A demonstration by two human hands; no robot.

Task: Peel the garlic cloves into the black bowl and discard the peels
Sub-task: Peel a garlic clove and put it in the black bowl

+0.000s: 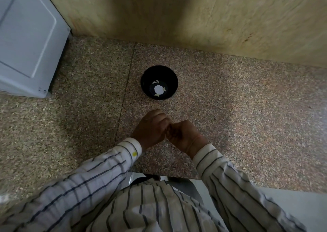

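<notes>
Garlic cloves (pixel 156 82) lie in the black bowl (pixel 159 82); both hands' curled fingers (pixel 169 125) meet, contents hidden.

black bowl (pixel 159 82): round, upright on speckled counter | peeled garlic cloves (pixel 156 82): several, pale, lying at the bowl's bottom | peel scrap (pixel 167 146): small, pale, on the counter

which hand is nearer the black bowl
Left, by a small margin. The left hand sits just below the black bowl on the camera side, its knuckles reaching toward it. The right hand meets it from the right, lower in the picture and farther from the bowl.
</notes>
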